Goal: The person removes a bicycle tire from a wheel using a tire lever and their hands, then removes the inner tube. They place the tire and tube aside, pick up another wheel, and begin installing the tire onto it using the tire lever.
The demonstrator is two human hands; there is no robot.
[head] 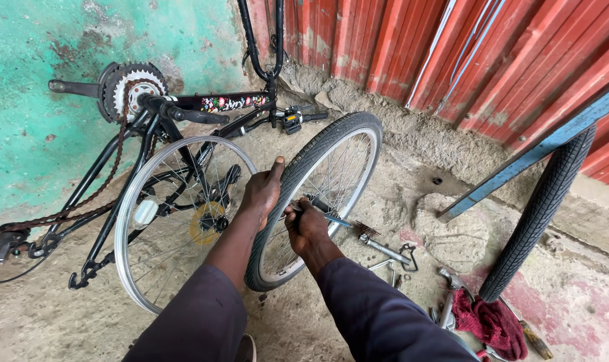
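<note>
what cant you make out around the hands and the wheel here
- Head view: the tool tip in the right hand is hidden by the fingers and the tyre.
- The left hand covers the tyre's near edge; its palm is unseen.
- Tools by the red rag are too small, partly covered.
- The bicycle frame is cut off at left.

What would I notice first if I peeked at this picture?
First, the two hands in the middle: the left hand grips the black tyre of a wheel standing upright, while the right hand pushes a thin metal tool in at the rim. Behind on the left, an upside-down black bicycle rests by a green wall, with a bare silver wheel in front of it. A red rag lies on the ground at lower right.
</note>
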